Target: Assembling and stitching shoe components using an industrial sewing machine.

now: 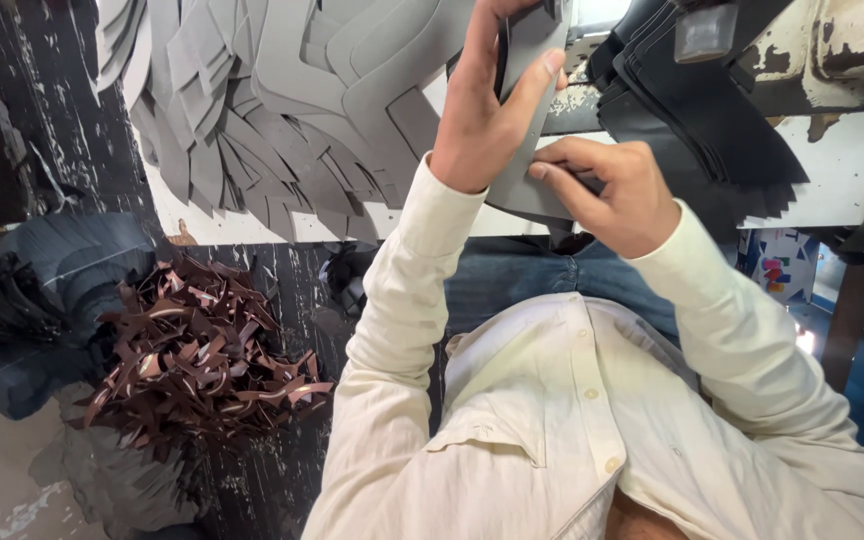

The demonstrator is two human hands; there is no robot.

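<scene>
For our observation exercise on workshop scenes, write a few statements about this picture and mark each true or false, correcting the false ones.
1. Both hands hold the same grey cut piece. True.
2. The left hand is lower than the right hand. False: the left hand grips higher up.
3. A heap of grey cut pieces lies on the white table. True.
4. The brown scraps sit on the table. False: they lie below it, on the floor.
5. The person wears a dark sweater. False: a cream shirt.
</scene>
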